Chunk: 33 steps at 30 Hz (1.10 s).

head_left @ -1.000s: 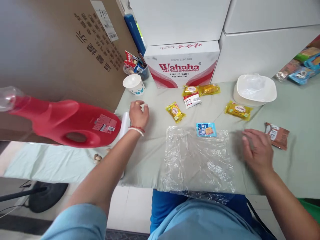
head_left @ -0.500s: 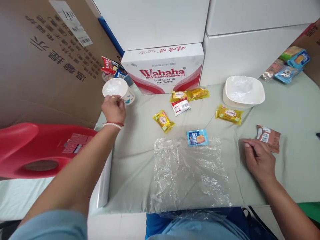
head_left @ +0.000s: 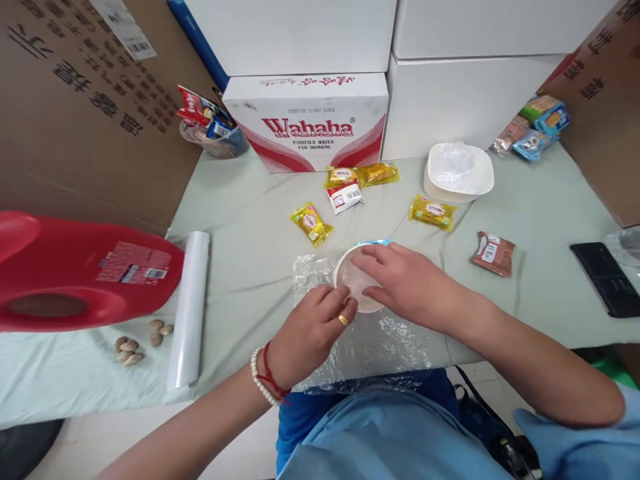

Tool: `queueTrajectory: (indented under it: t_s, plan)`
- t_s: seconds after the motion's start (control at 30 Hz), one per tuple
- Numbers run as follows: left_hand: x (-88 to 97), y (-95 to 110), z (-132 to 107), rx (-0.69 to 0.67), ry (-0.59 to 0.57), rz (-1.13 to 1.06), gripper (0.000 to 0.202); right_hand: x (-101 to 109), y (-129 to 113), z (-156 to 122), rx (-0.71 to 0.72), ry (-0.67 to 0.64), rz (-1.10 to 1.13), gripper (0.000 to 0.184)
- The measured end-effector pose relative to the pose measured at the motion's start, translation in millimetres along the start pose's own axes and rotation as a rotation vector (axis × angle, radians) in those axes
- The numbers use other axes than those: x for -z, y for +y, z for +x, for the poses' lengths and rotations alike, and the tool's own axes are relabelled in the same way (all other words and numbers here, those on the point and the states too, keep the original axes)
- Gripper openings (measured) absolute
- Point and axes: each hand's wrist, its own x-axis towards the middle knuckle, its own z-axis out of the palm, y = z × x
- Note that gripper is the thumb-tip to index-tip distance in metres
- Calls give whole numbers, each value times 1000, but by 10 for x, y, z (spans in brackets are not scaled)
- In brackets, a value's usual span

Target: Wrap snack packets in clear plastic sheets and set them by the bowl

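A round white paper bowl [head_left: 342, 264] sits before me on a clear plastic sheet [head_left: 395, 343], its inside facing up. My left hand [head_left: 317, 323] pinches its near left rim between thumb and fingers. Over the bowl's opening, my right hand [head_left: 405, 283] has its fingers apart, some reaching inside; nothing is visibly held in it. Just the edge of a blue snack packet [head_left: 380, 242] shows behind the bowl. Beyond lie yellow wrapped snacks [head_left: 311, 223] and a red and white packet [head_left: 346, 197].
On the right are a white tub [head_left: 434, 180], another yellow snack [head_left: 433, 212], a brown packet [head_left: 495, 253] and a black phone [head_left: 607, 277]. To the left lie a plastic film roll [head_left: 190, 310], a red jug [head_left: 140, 260] and several nuts [head_left: 129, 347]. A Wahaba-style water carton [head_left: 310, 147] stands behind.
My left hand has brought the bowl from the far left to the plastic sheet in front of me. My right hand has moved left from beside the brown packet to the bowl.
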Motion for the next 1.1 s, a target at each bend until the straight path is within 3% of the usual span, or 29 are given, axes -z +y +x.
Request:
queueTrajectory:
  t_s: [0.13, 0.3, 0.37, 0.43, 0.53, 0.63, 0.7, 0.77, 0.83, 0.9, 0.93, 1.0, 1.1]
  plan:
    - [-116, 60, 35, -93, 57, -4, 29, -154, 1, 193, -157, -367, -22, 55]
    - [-171, 12, -59, -134, 79, 27, 32, -205, 59, 247, -199, -499, 39, 50]
    - [-223, -46, -100, -72, 104, 56, 33, -220, 134, 233, -187, -489, 81, 40]
    - [-291, -109, -118, 12, 141, 29, 47, -233, 217, 187, -181, -431, 169, 34]
    - [-385, -193, -106, 127, 181, -67, 72, -227, 313, 50, -183, -242, 360, 36]
    - [-442, -266, -88, 188, 168, -109, 61, -109, 473, -131, -225, -53, 609, 43]
    - [-462, -310, -87, 162, 123, -138, 38, 89, 730, -228, -319, 134, 707, 45]
    - [-474, -343, -92, 131, 90, -178, 20, 386, 1151, -263, -499, 421, 693, 46]
    - [-479, -363, -99, 119, 105, -198, 17, 731, 1686, -214, -713, 708, 648, 44]
    - [-475, -371, -107, 126, 131, -194, 16, 1031, 2218, -82, -907, 870, 584, 36]
    - [-470, -370, -111, 127, 141, -187, 16, 1133, 2444, 10, -996, 873, 517, 32]
    - [-458, -362, -121, 127, 145, -168, 17, 1207, 2772, 216, -1130, 651, 287, 24]
    - [-447, -326, -147, 123, 141, -151, 20, 1043, 2974, 502, -1128, 317, 65, 19]
